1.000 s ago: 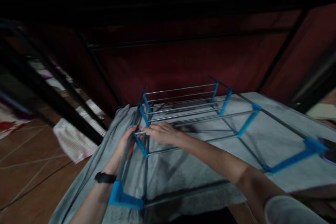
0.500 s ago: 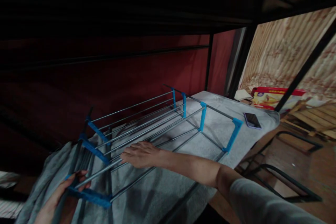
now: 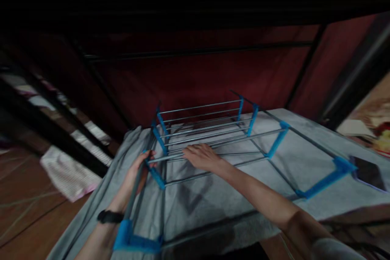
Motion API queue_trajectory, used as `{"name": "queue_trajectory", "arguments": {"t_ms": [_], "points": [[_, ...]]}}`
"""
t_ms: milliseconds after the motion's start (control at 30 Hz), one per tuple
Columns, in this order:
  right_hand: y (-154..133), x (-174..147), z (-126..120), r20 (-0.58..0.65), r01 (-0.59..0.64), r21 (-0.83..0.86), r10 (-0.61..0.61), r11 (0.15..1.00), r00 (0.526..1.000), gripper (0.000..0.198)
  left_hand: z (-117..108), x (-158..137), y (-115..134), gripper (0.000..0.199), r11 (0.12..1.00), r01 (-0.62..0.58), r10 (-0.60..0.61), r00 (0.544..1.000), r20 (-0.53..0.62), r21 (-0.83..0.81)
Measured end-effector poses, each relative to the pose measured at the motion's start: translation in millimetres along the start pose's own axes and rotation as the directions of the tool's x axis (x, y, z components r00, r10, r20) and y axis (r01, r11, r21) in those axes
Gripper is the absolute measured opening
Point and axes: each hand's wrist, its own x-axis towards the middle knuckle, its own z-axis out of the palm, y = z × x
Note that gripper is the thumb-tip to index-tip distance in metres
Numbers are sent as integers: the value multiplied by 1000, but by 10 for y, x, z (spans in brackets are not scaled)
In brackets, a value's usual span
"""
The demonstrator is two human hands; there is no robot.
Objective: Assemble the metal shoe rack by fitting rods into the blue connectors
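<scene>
A rack of grey metal tubes [image 3: 195, 172] with blue plastic brackets [image 3: 327, 178] lies on a grey blanket-covered surface. My left hand [image 3: 141, 166], with a dark band on the wrist, is wrapped around the rack's left side by a blue bracket and the end of a crossbar. Over the same crossbar, farther right, my right hand [image 3: 199, 156] has its fingers curled round the tube. The underside of that grip is hidden.
Grey cloth [image 3: 234, 215] covers the surface under the rack. A phone [image 3: 369, 172] lies at the right edge. Dark metal posts [image 3: 88, 146] and a red wall [image 3: 198, 77] enclose the far side. At left, a pale checked cloth [image 3: 65, 174] hangs low.
The view has turned left, so the rack and both hands appear farther right. More of the left floor and the rack's near left corner show. Both hands keep their grip.
</scene>
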Motion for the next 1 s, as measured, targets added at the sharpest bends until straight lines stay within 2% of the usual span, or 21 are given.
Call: {"name": "queue_trajectory", "arguments": {"t_ms": [67, 133, 367, 733, 1000], "points": [[-5, -7, 20, 20, -19, 10, 19, 1000, 1000, 37, -168, -97, -19, 19, 999, -5, 5, 1000, -12, -43], [7, 3, 39, 33, -21, 25, 20, 999, 999, 35, -216, -131, -23, 18, 998, -18, 21, 999, 37, -66], [-5, 14, 12, 77, -37, 39, 33, 999, 996, 33, -166, -140, -21, 25, 995, -48, 60, 990, 129, -90], [14, 37, -53, 140, -52, 81, 41, 995, 989, 36, -138, -210, 4, 23, 992, -44, 54, 995, 85, -118], [29, 54, -78, 132, -61, 84, 50, 995, 990, 33, -139, -223, 12, 21, 990, -42, 59, 990, 125, -137]]}}
